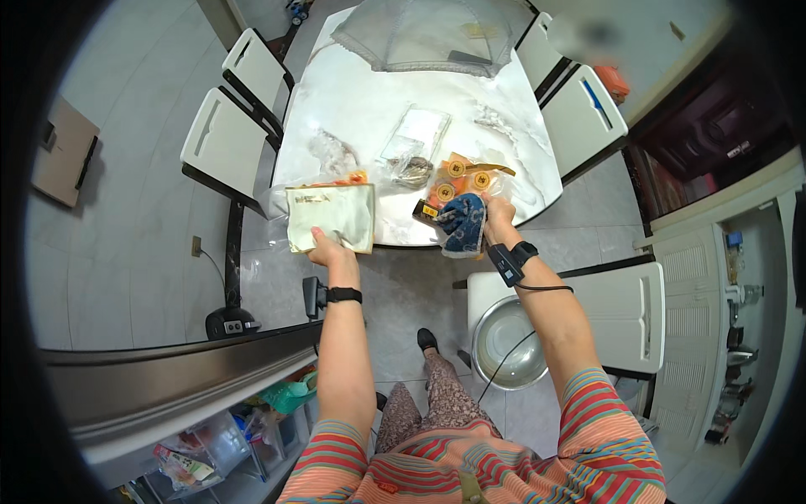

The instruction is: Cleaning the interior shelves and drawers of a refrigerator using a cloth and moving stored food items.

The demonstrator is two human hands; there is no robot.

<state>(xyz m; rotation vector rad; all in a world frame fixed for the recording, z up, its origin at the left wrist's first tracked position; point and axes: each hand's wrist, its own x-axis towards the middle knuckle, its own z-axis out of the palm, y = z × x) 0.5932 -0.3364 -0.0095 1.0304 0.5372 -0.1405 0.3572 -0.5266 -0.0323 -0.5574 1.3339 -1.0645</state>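
My left hand (329,247) grips the near edge of a pale, flat, square packet (330,214), thumb on top, at the table's near left edge. Some clear plastic and an orange-coloured item show behind the packet. In my right hand (499,217) is a blue patterned cloth (465,220), bunched and hanging at the near table edge. Just beyond it lie orange food packs (463,176) with round yellow stickers, and a small black box (426,210) sits left of the cloth. A clear bag with dark contents (411,171) lies between my hands, farther in.
A mesh food cover (428,38) stands at the far end of the white table (340,101). White chairs (227,142) flank it. A metal bowl (507,343) rests on a chair seat at my right. Lower left, an open refrigerator compartment (233,441) holds bagged items.
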